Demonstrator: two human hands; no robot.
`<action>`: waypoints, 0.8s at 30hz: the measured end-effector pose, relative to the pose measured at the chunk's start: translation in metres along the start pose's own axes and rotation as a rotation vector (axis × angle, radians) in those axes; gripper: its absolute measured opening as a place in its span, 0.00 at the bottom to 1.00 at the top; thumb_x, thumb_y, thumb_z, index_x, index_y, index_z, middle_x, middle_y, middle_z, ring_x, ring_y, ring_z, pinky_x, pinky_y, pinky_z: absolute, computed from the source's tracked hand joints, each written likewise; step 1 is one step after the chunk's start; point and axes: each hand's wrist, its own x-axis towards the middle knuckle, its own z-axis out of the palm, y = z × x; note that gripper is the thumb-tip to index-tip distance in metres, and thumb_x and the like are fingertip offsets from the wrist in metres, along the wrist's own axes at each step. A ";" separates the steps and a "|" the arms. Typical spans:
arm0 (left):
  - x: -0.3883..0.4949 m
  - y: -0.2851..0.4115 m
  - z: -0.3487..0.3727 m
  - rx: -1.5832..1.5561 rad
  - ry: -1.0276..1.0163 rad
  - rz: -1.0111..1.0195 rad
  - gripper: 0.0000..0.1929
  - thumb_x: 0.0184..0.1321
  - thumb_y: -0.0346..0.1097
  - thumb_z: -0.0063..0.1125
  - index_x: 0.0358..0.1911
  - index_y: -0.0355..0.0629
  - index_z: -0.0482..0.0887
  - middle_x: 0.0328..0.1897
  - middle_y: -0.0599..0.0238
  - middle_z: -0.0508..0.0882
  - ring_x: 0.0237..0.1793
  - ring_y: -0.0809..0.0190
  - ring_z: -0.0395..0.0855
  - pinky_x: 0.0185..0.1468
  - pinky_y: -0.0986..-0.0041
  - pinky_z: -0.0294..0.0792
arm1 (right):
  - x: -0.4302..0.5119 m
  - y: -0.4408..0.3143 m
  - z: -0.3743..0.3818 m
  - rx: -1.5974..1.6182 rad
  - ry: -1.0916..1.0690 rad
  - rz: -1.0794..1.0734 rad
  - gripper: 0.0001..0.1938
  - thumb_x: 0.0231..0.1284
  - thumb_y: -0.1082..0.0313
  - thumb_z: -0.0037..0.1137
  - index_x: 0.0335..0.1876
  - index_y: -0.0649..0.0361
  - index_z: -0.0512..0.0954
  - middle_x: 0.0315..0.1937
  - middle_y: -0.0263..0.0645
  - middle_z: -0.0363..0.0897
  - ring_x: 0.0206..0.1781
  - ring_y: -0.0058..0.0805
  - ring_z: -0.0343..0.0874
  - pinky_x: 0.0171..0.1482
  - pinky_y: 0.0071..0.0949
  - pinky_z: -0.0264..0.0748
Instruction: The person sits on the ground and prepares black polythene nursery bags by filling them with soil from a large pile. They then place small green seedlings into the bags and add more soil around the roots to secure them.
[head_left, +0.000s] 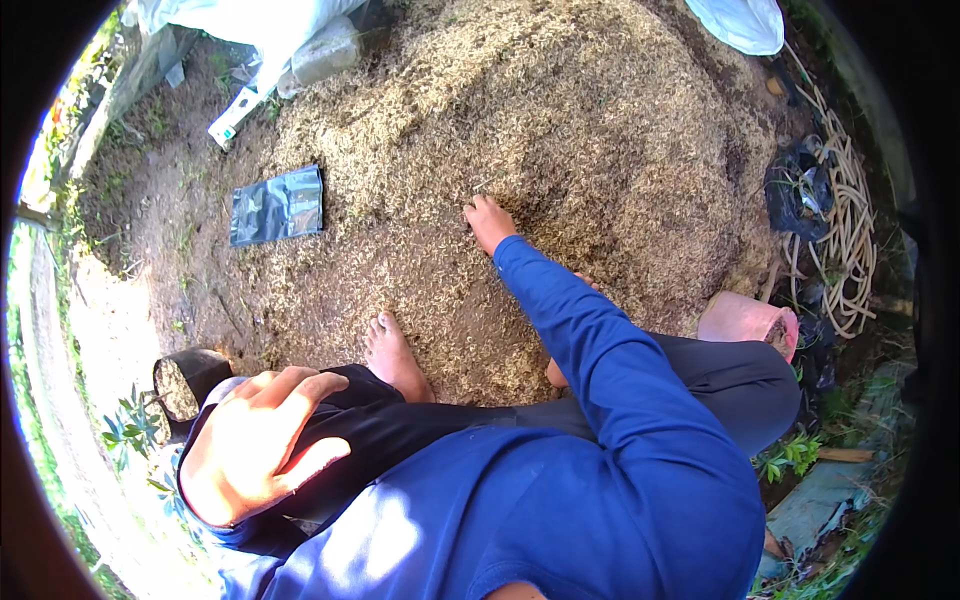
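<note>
A broad spread of soil mixed with pale husks (600, 127) covers the ground before me. My right hand (490, 221) reaches down to it near the middle of the view, fingers bent at the surface. Whether anything is between those fingers is hidden. My left hand (262, 442) rests over my left knee, thumb apart from the fingers, holding nothing. A flat black plastic grow bag (277, 206) lies on the ground ahead and to the left of my bare left foot (396, 358).
A filled black plant bag (187, 384) lies tilted beside my left knee. On the right are a tipped pink container (739, 321), a crumpled black bag (796, 191) and coiled pale hose or rope (851, 232). White sacking (240, 26) and a stone block (328, 52) stand far left.
</note>
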 end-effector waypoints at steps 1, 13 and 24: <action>0.000 -0.001 0.000 -0.010 -0.003 -0.010 0.29 0.62 0.51 0.69 0.60 0.37 0.79 0.53 0.52 0.85 0.48 0.45 0.85 0.52 0.58 0.75 | -0.001 0.007 0.000 0.005 0.004 -0.025 0.04 0.62 0.75 0.56 0.39 0.64 0.81 0.47 0.45 0.78 0.56 0.44 0.81 0.53 0.42 0.87; -0.001 -0.002 0.000 -0.004 0.004 -0.045 0.27 0.64 0.49 0.68 0.59 0.37 0.79 0.48 0.51 0.84 0.47 0.42 0.85 0.52 0.56 0.76 | 0.028 0.021 -0.006 0.277 -0.129 0.294 0.11 0.61 0.62 0.69 0.38 0.62 0.82 0.44 0.50 0.85 0.50 0.52 0.86 0.55 0.48 0.82; -0.019 -0.003 0.009 0.030 -0.029 -0.177 0.28 0.64 0.54 0.65 0.59 0.41 0.80 0.50 0.51 0.85 0.52 0.42 0.83 0.58 0.56 0.74 | 0.050 0.048 0.005 0.422 -0.133 0.402 0.12 0.62 0.58 0.67 0.38 0.61 0.88 0.40 0.53 0.88 0.44 0.55 0.88 0.52 0.47 0.84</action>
